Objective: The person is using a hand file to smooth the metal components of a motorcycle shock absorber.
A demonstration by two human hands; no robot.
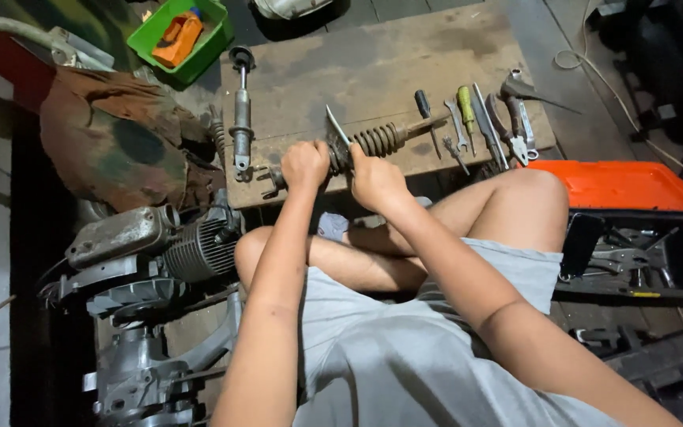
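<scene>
Left hand fisted tight around the left end of a shock absorber; right hand fingers curled shut on its middle, just beside the coil spring. Shock lies across the front edge of a wooden board, tilted slightly up to the right. A thin metal blade sticks up between the hands. Second shock lies left; screwdrivers and pliers right. Engine sits below left.
</scene>
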